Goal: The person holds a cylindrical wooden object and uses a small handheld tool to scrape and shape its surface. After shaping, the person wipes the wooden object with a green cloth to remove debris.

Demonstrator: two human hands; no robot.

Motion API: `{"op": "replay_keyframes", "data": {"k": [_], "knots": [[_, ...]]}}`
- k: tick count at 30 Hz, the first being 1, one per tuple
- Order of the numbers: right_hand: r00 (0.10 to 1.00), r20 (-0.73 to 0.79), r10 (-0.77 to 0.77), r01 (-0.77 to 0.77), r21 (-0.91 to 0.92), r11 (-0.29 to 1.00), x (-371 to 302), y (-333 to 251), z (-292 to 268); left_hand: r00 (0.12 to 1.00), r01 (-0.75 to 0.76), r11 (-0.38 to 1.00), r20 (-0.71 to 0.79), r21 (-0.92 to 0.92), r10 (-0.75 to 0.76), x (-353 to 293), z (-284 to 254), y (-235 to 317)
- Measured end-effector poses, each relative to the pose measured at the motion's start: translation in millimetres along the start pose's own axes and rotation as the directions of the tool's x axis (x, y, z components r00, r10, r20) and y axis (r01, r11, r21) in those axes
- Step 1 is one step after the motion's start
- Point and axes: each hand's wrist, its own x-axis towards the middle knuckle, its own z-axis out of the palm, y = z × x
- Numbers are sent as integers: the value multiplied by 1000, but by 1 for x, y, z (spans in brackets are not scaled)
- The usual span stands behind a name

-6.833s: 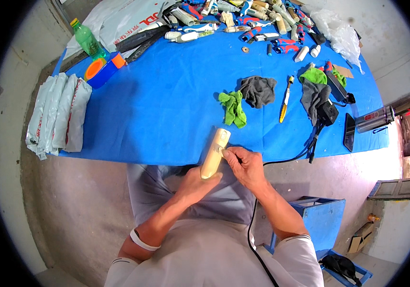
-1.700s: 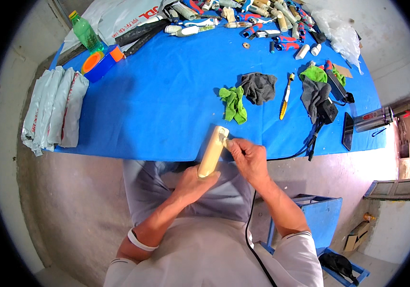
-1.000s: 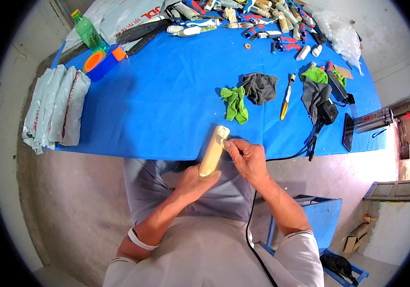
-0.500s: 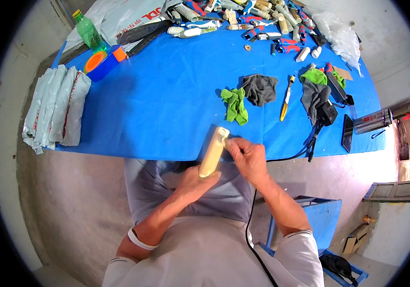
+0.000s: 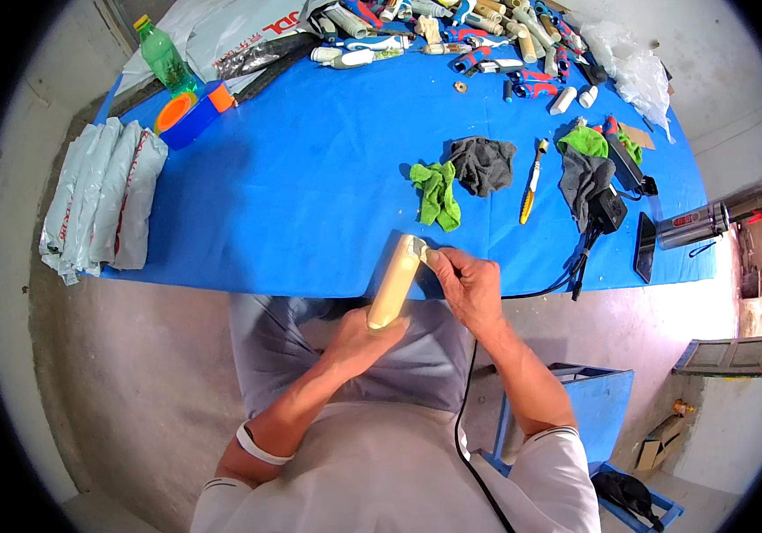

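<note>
My left hand (image 5: 361,345) is wrapped around the lower end of a cream-yellow cylindrical casing (image 5: 392,291), held tilted over my lap at the table's near edge. At the casing's upper end, a small whitish piece (image 5: 420,251) sticks out to the side. The thumb and fingers of my right hand (image 5: 470,289) pinch at this piece; how it joins the casing is too small to tell. Beyond the casing, a green cloth (image 5: 437,195) lies beside a grey cloth (image 5: 483,166). A yellow-and-white toothbrush (image 5: 533,184) rests to their right.
Several handheld device casings (image 5: 474,44) are heaped at the back of the blue-covered table (image 5: 292,195). Plastic packages (image 5: 101,200), a green bottle (image 5: 165,60) and a tape roll (image 5: 174,111) stand left. A phone (image 5: 645,247), a power adapter (image 5: 608,211) and a steel cup (image 5: 694,225) lie right.
My right hand has shifted slightly right, and more of the whitish piece shows at the casing's upper end. My left hand keeps its hold in nearly the same place.
</note>
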Motion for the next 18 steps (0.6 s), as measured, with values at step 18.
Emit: {"op": "replay_keyframes", "data": {"k": [18], "knots": [[994, -68, -84, 87, 50, 995, -5, 8, 9, 1000, 2, 1000, 1, -27, -2, -5, 1, -1]]}}
